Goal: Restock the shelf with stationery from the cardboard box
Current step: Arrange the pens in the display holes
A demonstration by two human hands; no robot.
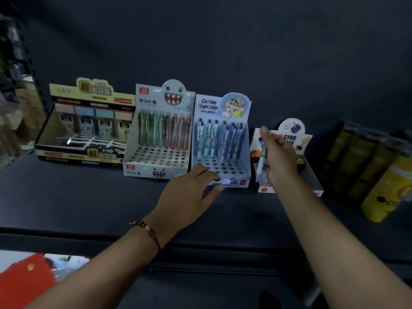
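On the dark shelf (89,197) stands a blue cartoon pen display box (223,139) with pens in its back rows and several vacant holes in front. My left hand (189,192) is at the box's front edge and holds a bunch of pale pens (225,181) lying flat. My right hand (278,157) is raised just right of the box and pinches one white-and-blue pen (261,160), tip down. The cardboard box is not in view.
Left of the blue box are a white monster-face pen display (160,134) and a cream refill display (87,123). A gyro eraser box (292,139) sits behind my right hand. Yellow packets (379,175) lie at the right. Something red (24,282) shows bottom left.
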